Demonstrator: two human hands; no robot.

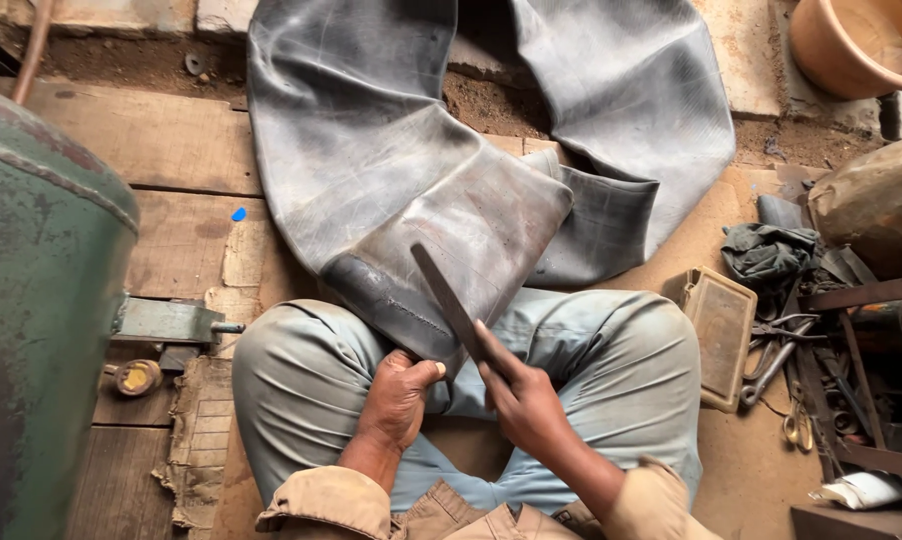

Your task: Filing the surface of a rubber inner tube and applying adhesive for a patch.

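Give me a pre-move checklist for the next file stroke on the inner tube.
1. Left hand pinning the inner tube edge over the knee: ok.
2. Right hand grip shut on the flat file: ok.
3. File lying on the tube's folded, roughened patch: ok.
4. Left fingers away from the file's path: cannot tell; the thumb sits near the blade.
5. Tube flat under the file: ok; the rest lies slack on the wooden platform.
6. Scissors and shallow tray off to the right side: ok.
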